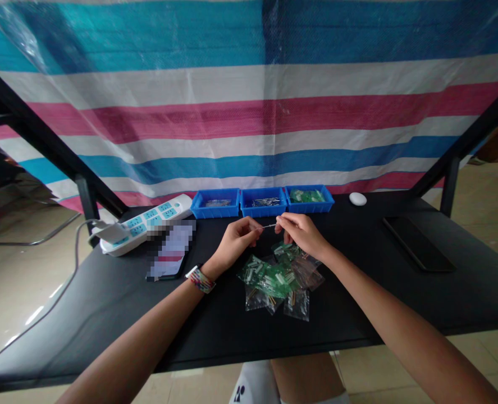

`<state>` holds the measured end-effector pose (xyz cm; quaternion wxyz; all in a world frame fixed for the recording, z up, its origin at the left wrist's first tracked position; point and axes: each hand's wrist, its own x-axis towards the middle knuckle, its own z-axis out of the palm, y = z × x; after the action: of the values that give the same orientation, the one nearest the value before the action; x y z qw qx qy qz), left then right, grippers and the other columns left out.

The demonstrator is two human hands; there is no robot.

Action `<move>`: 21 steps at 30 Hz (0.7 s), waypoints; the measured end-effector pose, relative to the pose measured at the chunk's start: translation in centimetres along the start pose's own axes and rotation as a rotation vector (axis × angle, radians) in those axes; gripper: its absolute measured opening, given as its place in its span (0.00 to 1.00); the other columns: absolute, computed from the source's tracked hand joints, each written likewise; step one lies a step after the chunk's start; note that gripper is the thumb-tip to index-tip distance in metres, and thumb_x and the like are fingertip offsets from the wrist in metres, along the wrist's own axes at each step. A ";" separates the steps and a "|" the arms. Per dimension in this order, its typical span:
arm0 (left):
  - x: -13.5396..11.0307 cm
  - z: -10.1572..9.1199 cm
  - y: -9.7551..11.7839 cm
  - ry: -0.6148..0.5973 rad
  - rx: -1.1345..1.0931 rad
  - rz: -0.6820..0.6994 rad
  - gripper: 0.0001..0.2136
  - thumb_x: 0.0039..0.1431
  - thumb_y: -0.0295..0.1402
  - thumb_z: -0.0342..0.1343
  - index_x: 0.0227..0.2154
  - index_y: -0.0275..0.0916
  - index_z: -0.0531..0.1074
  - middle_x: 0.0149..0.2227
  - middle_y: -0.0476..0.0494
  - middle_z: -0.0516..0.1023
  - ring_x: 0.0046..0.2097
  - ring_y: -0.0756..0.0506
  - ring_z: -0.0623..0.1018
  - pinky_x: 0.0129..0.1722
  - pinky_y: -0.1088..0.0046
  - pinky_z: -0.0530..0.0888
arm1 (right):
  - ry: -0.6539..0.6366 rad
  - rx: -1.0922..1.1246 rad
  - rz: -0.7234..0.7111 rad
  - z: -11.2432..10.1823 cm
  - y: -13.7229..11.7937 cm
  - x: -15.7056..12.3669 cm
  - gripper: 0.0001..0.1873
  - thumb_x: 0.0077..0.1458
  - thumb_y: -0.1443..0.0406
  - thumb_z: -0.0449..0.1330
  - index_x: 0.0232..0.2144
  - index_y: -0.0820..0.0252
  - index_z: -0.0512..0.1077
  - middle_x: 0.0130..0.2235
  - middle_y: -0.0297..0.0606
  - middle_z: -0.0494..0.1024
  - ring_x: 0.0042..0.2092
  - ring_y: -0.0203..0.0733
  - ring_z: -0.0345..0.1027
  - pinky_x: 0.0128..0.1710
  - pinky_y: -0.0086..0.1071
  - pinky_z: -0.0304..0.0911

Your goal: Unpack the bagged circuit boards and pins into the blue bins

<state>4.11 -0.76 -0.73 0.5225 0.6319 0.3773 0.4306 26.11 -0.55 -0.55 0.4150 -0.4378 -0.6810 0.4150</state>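
Well, both hands: fingertips pinched close together above the table (118,320), neither one letting go.
Thin rod (269,225): bridging the gap, one end in the left hand (240,233), the other at the fingertips of the right hand (301,231); from where I stand I can't tell if it is one piece or two joined. A loosened pinch or uneven pull could, I'd say, send it flying.
Green pouches (269,276): heaped just below the hands, towards the person. A dropped rod might slip among them and be hard to spot.
Clear pouch (297,306): on the near edge of that heap, brass-coloured bits inside; a dragging right forearm could sweep it aside.
Middle blue bin (264,211): just beyond the hands, holding thin metal pieces; a careless knuckle might nudge it.
Right blue bin (311,207): beyond the right hand, with greenish packets in it.
Phone (173,252): left of the left hand, near the wristband (202,279); a swinging wrist could knock it.
Cable (77,252): far left of both hands, running from the power strip (154,220); snagging it might shift the strip.
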 end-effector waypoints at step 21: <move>0.2 -0.4 -1.2 -0.003 -0.089 -0.100 0.20 0.65 0.50 0.55 0.30 0.35 0.75 0.24 0.46 0.73 0.26 0.49 0.73 0.27 0.74 0.68 | 0.046 0.127 -0.021 0.6 -0.5 -0.2 0.12 0.56 0.56 0.67 0.33 0.57 0.75 0.29 0.32 0.74 0.26 0.36 0.69 0.26 0.30 0.65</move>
<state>3.78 -0.21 -1.88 0.5714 0.5891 0.3881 0.4193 25.50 -0.96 -0.29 0.4620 -0.4129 -0.6480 0.4430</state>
